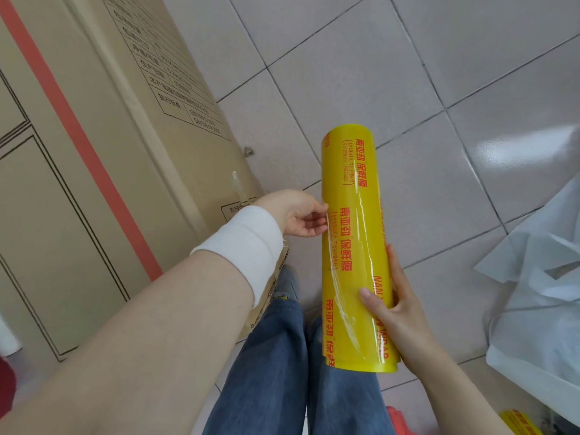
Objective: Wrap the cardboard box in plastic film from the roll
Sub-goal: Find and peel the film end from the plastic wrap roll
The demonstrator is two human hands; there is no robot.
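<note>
Right hand (398,306) grips the yellow roll (354,246) printed "南亚劲 保鲜膜"; left hand (298,213) fingers (317,222) pinch its film edge (328,233).

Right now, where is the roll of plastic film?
In the head view, the yellow roll is centre-right above the tiled floor, held by the right hand, right of the cardboard box.

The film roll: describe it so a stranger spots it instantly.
Start at the tall cardboard box on the left, then look right, above the tiled floor. The film roll sits between the left hand and right hand, bright yellow with red lettering.
</note>
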